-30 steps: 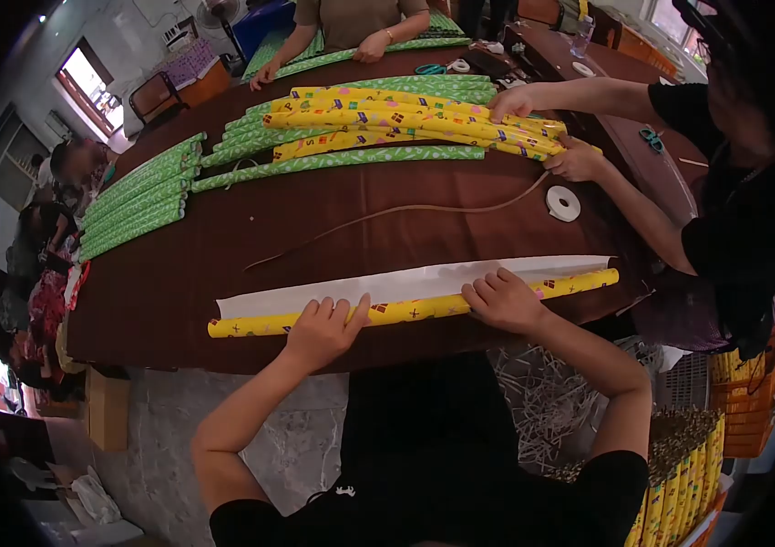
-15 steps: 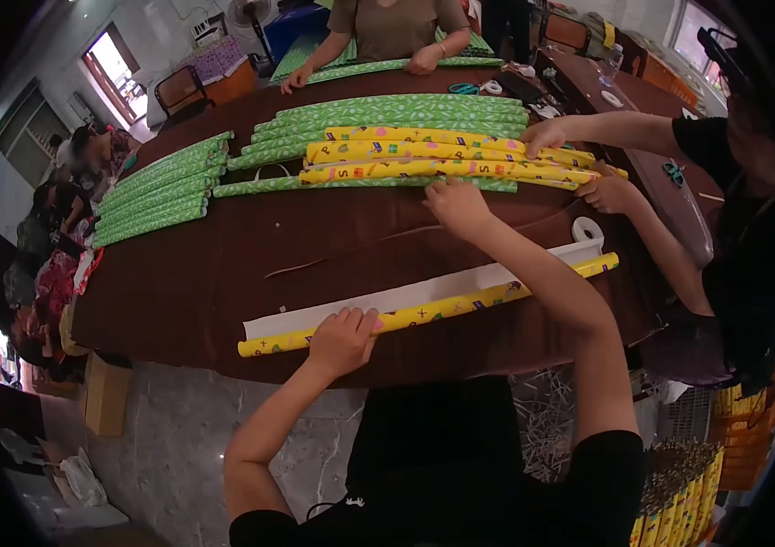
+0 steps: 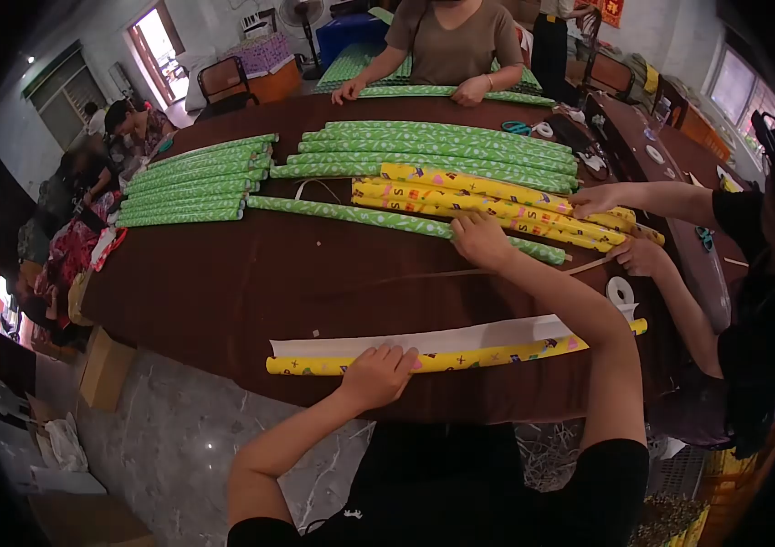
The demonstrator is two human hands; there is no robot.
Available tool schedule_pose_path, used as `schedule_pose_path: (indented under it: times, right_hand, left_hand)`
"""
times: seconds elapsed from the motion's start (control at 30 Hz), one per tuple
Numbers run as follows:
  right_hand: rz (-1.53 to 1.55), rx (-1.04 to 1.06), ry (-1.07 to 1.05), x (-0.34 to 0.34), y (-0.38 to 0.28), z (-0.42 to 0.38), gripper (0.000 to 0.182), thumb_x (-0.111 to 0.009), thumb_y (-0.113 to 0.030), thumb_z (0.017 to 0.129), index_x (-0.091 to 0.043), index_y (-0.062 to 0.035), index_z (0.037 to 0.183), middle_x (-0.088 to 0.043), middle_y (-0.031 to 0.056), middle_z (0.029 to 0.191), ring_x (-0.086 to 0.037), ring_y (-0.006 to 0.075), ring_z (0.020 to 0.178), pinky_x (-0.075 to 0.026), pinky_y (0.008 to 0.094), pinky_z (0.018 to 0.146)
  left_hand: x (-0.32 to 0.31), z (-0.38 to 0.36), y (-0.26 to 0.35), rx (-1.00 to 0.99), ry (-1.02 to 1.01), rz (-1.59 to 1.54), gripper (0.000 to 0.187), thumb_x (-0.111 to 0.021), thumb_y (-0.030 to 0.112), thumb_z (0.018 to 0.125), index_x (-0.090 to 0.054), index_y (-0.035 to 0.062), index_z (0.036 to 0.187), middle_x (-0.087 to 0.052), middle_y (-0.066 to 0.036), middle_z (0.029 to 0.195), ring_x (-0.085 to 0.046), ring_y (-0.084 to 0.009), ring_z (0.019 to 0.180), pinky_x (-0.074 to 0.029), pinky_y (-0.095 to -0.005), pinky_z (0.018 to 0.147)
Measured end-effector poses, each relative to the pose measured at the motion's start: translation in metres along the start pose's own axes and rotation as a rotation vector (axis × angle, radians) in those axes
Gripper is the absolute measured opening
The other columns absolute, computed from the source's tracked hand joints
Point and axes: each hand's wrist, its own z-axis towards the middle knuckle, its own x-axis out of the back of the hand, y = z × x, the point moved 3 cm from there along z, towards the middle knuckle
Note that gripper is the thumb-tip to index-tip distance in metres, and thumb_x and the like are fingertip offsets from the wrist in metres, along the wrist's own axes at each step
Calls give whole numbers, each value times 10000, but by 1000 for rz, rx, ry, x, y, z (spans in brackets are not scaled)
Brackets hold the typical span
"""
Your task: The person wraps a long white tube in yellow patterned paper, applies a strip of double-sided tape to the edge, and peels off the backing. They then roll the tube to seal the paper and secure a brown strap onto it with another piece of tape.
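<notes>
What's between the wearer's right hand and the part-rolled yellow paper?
Head view: a thin tan strip on brown tabletop, between right hand and yellow paper.

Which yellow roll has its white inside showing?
The yellow roll under the left hand: a long white flap lies along it. The other yellow rolls, bunched farther away, show none.
</notes>
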Motion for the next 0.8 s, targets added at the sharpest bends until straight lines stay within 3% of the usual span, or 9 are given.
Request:
schedule_pose_path:
  times: [0.07,0.2,0.3,0.47,0.57,0.67,0.73,0.8]
  right_hand:
    - [14,-34,-13,28,-9,-1,276,-662,-283,838,-575,-48,954,-614,105,907,-629,251,862,-502,377,740]
    - [10,62,175,57,6,-17,400,-667,-299,835,-561,-39,1119,-592,72,889,-618,238,815,-507,368,713]
    - [-5,53,187,81,27,-25,450,-673,-301,830,-548,-49,1181,-578,64,878,-608,235,794,-505,363,692]
    - [-28,-121,221,97,115,-4,436,-653,-281,864,-540,-63,1224,-589,108,847,-614,283,738,-509,395,657]
    - [8,-99,246,77,173,10,431,-635,-363,891,-550,-100,1222,-620,106,841,-642,311,708,-515,428,595]
    - [7,-165,-23,51,188,21,427,-568,-414,924,-539,-152,1261,-648,108,906,-666,316,768,-530,448,632]
    - [52,-119,-71,18,196,20,465,-555,-433,922,-510,-164,1299,-650,139,949,-669,337,798,-537,476,656]
    - [63,-208,-168,-7,199,18,475,-564,-440,912,-509,-182,1306,-650,141,990,-661,346,867,-544,469,693]
  left_hand:
    - [2,1,0,-1,9,-9,354,-717,214,762,-620,58,1065,-556,-63,825,-590,-224,763,-486,-328,651]
    - [-1,0,0,29,-53,3,367,-719,220,760,-621,58,1075,-558,-66,809,-591,-228,744,-486,-330,643]
    - [-2,0,-3,31,-72,-11,385,-723,223,752,-619,61,1085,-567,-73,817,-597,-236,744,-496,-338,653]
    - [0,4,-8,1,-73,-76,420,-730,228,738,-614,59,1105,-594,-89,854,-610,-250,763,-515,-345,682]
    - [5,8,-9,-45,-128,-56,465,-734,228,736,-608,49,1146,-602,-103,889,-612,-255,774,-518,-345,691]
    - [8,12,-10,-52,-249,0,534,-737,231,737,-592,42,1215,-596,-119,929,-612,-257,784,-518,-349,675]
    - [4,13,-14,-61,-186,-8,523,-731,228,740,-598,44,1212,-596,-123,930,-612,-253,782,-518,-342,663]
    - [4,16,-14,-99,-177,-15,539,-736,229,729,-602,46,1217,-595,-127,925,-613,-253,769,-520,-342,651]
